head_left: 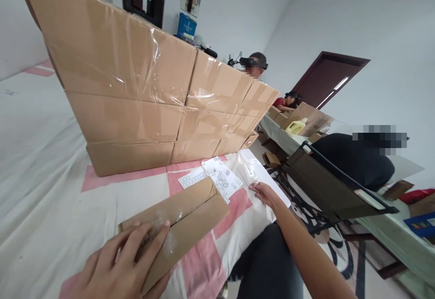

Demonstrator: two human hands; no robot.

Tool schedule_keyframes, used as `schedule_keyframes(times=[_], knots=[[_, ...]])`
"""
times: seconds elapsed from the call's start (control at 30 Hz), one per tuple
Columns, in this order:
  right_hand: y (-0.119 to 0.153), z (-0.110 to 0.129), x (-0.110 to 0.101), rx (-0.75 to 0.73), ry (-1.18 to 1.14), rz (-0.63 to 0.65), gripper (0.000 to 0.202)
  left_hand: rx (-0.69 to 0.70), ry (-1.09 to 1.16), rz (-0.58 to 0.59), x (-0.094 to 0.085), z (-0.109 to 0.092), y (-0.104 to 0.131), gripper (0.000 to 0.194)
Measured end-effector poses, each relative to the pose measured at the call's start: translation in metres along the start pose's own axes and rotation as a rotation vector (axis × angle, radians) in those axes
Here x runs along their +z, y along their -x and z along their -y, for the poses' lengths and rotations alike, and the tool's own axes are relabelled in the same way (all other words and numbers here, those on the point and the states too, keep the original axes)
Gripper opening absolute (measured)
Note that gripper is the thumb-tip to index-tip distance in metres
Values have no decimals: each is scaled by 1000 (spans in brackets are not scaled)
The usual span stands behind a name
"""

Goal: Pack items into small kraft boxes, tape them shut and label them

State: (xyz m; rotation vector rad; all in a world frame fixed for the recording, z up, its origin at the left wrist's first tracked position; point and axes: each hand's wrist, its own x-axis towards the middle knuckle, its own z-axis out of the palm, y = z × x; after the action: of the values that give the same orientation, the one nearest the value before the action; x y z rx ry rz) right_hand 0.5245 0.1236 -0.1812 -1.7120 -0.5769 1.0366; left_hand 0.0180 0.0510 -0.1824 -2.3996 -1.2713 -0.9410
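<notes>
My left hand (pixel 125 258) grips the near end of a small closed cardboard box (pixel 193 219), its fingers across the top over crumpled clear tape (pixel 166 235). The box lies at a slant, with a seam along its top. Further right, my right hand (pixel 263 194) reaches out with bent fingers pinched at the near edge of a small white item (pixel 249 173), which seems to be in clear plastic. Its exact kind cannot be made out. Beneath it lies a white sheet (pixel 272 185). Printed sheets with line drawings (pixel 222 179) lie beyond the box.
A wall of stacked, taped cardboard boxes (pixel 136 118) stands along the far side of the pink-and-white cloth (pixel 200 267). To the right are a folding chair (pixel 326 185), a seated person in dark clothes (pixel 353 161) and another table with boxes and a yellow jug (pixel 296 127). Two more people are further back.
</notes>
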Motion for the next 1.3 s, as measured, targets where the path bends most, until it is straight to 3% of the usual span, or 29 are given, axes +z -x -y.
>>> schedule_keyframes(times=[0.13, 0.3, 0.37, 0.5, 0.6, 0.7, 0.9, 1.07, 1.3], knots=[[19, 11, 12, -73, -2, -11, 45, 43, -42, 16, -11, 0, -10, 51], [70, 29, 44, -247, -19, 54, 56, -21, -126, -5, -31, -36, -27, 37], [101, 37, 63, -307, 13, 174, 52, -73, -146, -24, -35, -55, -30, 34], [163, 61, 101, -461, 252, 563, 32, -128, -158, -33, -36, -76, -31, 34], [187, 79, 125, -483, 366, 675, 25, -162, -146, -16, -37, -79, -29, 34], [186, 90, 147, -413, 361, 681, 25, -169, -128, -9, -38, -77, -27, 36], [167, 104, 177, -106, 463, 619, 29, -193, -92, 19, -37, -75, -26, 38], [163, 109, 183, -18, 603, 491, 21, -200, -62, 19, -35, -75, -26, 35], [166, 115, 185, 38, 809, 384, 29, -206, -22, -9, -34, -72, -26, 34]])
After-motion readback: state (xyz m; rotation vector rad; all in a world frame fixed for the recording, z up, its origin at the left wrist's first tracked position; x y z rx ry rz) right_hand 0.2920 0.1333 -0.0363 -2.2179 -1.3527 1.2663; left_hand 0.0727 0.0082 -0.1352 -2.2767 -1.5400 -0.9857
